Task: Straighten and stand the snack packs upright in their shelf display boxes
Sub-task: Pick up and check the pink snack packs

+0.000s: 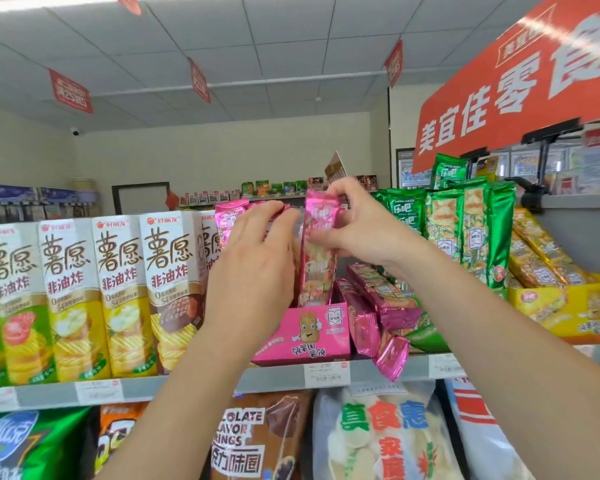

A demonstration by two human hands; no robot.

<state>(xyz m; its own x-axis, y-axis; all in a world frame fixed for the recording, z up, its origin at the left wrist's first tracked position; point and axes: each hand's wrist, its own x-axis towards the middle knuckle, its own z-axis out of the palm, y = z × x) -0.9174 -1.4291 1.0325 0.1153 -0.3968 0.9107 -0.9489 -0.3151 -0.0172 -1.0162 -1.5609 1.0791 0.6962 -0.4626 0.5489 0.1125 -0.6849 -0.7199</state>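
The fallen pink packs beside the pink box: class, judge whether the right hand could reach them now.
Probably yes: the fallen pink packs lie uncovered just below the right hand, nothing between. But that hand grips the upright pink pack, so it must release first.

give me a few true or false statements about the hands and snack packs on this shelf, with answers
1. The right hand pinches a pink pack standing in the pink display box. True.
2. Every pink pack stands upright. False: tipped pink packs lie to the right of the box.
3. The green packs lie flat. False: they stand upright.
4. The left hand is raised in front of the pink display box. True.
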